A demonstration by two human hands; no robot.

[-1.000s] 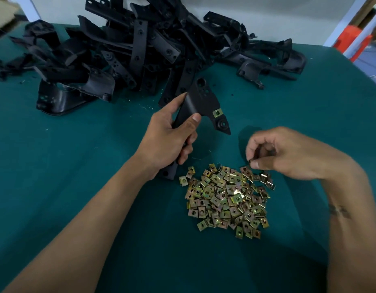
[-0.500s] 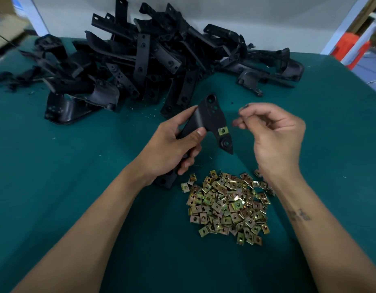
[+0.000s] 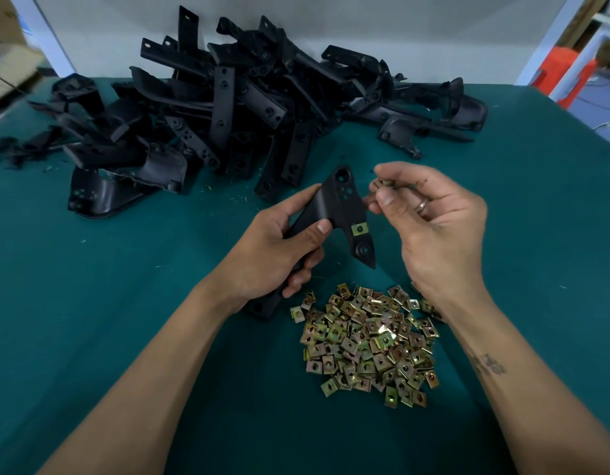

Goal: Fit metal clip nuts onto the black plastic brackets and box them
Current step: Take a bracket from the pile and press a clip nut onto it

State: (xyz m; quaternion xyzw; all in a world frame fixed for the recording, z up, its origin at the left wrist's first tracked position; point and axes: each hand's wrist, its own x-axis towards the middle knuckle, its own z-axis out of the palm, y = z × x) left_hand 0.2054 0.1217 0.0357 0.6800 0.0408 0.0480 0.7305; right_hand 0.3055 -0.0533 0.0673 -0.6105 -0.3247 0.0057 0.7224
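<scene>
My left hand (image 3: 276,248) grips a black plastic bracket (image 3: 341,204) above the green table, thumb across its front. One brass-coloured clip nut (image 3: 359,229) sits fitted on the bracket's lower arm. My right hand (image 3: 437,228) pinches a loose clip nut (image 3: 380,184) between thumb and fingertips, just right of the bracket's upper end and apart from it. A heap of loose clip nuts (image 3: 368,344) lies on the table below both hands.
A large pile of black brackets (image 3: 228,104) fills the back of the green table (image 3: 91,303), reaching from the left edge to the right (image 3: 433,111). An orange object (image 3: 564,77) stands beyond the table's right corner. No box is in view.
My right hand rose from the nut heap with a clip nut and moved up beside the bracket's top. My left hand lifted the bracket slightly and kept its grip.
</scene>
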